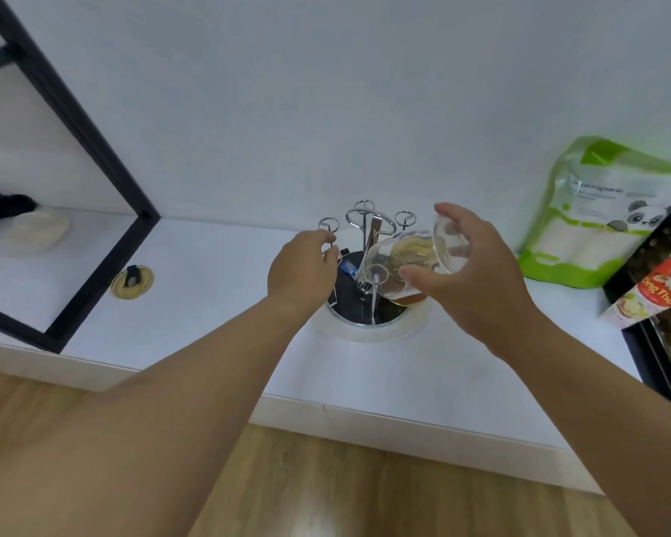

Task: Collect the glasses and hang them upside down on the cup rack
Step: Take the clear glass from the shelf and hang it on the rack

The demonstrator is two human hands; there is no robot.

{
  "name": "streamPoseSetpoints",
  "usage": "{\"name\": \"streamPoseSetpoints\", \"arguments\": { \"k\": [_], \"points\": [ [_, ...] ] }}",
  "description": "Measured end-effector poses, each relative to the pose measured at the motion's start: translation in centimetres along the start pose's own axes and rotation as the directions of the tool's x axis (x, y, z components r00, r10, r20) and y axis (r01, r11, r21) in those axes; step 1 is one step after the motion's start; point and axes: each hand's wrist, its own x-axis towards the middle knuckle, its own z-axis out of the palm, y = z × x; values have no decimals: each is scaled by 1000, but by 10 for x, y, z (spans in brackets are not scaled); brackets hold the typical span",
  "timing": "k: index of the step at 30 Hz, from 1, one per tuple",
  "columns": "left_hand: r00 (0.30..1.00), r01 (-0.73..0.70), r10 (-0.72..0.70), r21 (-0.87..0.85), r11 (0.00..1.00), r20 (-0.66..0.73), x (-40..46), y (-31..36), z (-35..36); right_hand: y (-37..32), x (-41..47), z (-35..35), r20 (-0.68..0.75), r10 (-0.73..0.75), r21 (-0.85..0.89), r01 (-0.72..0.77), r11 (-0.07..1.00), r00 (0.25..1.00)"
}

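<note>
1. The right hand (pixel 477 281) holds a clear glass (pixel 415 261) tipped on its side, thumb under the near wall and fingers (pixel 452 220) curled over the far wall. The grip is closed around the body, not the rim.
2. The glass sits between the right thumb and fingers, directly over the cup rack (pixel 369 265), its mouth turned toward the left hand. An amber tint shows at its lower edge; whether that is liquid or a reflection I cannot tell.
3. The left hand (pixel 301 273) is loosely curled just beside a looped peg (pixel 328 224) of the rack. Whether its fingertips actually pinch the wire I cannot tell.
4. The rack stands in a round tray (pixel 369 331) on the white counter (pixel 210 343), just beyond both sets of fingertips.
5. Handling, as a judgement: the glass looks thin, rigid and light, smooth enough to slip, and brittle against the metal pegs.
6. Best hold is probably around the mid-body, as now, leaving the mouth free to go down over a peg.
7. Lowering it gently should avoid a chip at the rim.
</note>
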Motion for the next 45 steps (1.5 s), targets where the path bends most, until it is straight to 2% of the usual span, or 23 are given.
{"name": "streamPoseSetpoints", "arguments": {
  "k": [7, 14, 21, 30, 45],
  "points": [
    [999, 42, -42, 27, 999, -3, -2, -5, 8, 5, 17, 23, 172, -69, -204, 104, 974, 983],
    [1000, 24, -25, 71, 997, 8, 1, -8, 7, 4, 26, 46, 271, -168, -425, 274, 862, 948],
    [1000, 0, -2, 143, 990, 9, 3, -6, 7, 2, 27, 62, 366, -193, -502, 368, 783, 910],
    [1000, -9, 8, 125, 992, 9, 1, -7, 4, -6, 32, 70, 336, -155, -508, 317, 801, 929],
    [1000, -24, 24, 123, 992, 8, 3, -11, 6, 25, 28, 77, 368, -167, -637, 378, 672, 915]
  ]
}}
